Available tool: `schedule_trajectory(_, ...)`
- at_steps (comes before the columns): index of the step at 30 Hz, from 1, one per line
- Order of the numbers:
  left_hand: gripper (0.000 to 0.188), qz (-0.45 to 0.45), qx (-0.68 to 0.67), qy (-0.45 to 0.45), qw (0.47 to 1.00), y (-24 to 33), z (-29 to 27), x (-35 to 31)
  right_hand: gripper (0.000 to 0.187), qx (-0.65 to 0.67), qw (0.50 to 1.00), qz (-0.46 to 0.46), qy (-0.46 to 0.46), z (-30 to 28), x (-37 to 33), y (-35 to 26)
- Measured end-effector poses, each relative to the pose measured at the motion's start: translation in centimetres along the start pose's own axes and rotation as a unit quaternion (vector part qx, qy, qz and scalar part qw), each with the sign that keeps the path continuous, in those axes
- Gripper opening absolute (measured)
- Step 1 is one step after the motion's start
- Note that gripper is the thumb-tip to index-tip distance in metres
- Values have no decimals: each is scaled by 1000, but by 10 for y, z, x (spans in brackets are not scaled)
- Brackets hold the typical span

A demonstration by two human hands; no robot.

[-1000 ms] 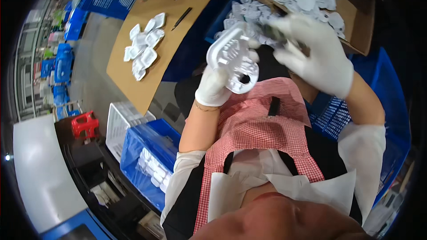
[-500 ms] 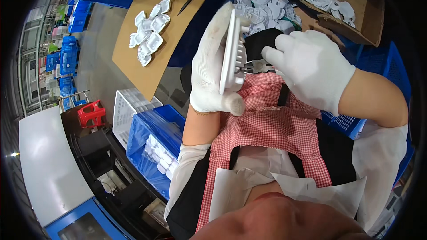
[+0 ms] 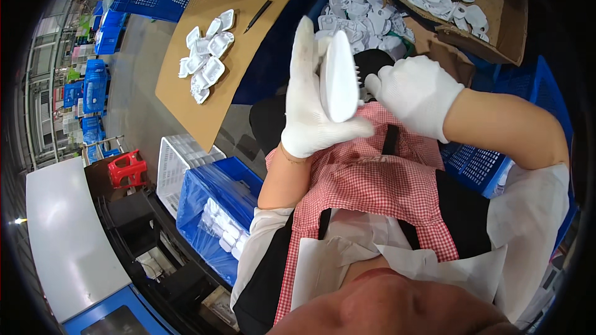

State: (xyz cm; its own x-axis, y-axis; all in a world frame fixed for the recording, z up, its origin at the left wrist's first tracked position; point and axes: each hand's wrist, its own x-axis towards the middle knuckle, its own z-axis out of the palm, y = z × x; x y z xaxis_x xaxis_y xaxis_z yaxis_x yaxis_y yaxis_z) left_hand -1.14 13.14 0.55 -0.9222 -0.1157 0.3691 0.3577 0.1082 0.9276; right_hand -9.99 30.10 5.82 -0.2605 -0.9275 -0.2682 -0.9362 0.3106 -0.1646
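Note:
In front of my chest, my left hand (image 3: 302,108), in a white glove, holds a white moulded plastic part (image 3: 339,80). The fingers stretch up behind the part and the thumb points right below it. A row of small teeth or pegs shows along its right edge. Close by on the right, my gloved right hand (image 3: 415,94) is closed, its fingertips near those pegs. The nippers in it are hidden behind the part and the fingers now; their dark metal tips showed half a second earlier.
Several white plastic parts (image 3: 210,56) lie on the brown board (image 3: 186,102) with dark pen-like tools (image 3: 258,16). At the back, a blue bin and a cardboard box (image 3: 514,49) hold white pieces. A blue-lined crate (image 3: 202,195) with white parts stands left.
The plastic part has turned, showing its smooth side where its pegged side faced right before. My right hand has come down slightly, and the nippers' tips have gone out of sight.

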Motion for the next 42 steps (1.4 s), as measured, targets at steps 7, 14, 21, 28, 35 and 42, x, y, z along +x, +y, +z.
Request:
schedule_trajectory(7,147,176,258,21,950,2,4,13,16,352,915,108,164,50,1,26)
schedule_trajectory(14,112,261,438,56,858,5,11,25,17,682,683,129,228,22,-6,8)
schedule_trajectory(21,112,234,372,75,895,-8,6,15,24,676,686,144,229,36,7,9)
schedule_trajectory(28,112,208,382,105,894,-5,7,17,24,568,749,167,298,32,6,3)
schedule_trajectory(35,135,37,359,25,932,12,5,11,19,621,719,125,286,31,5,11)
schedule_trajectory(42,139,68,326,26,943,12,3,10,20,614,722,122,294,32,7,12)
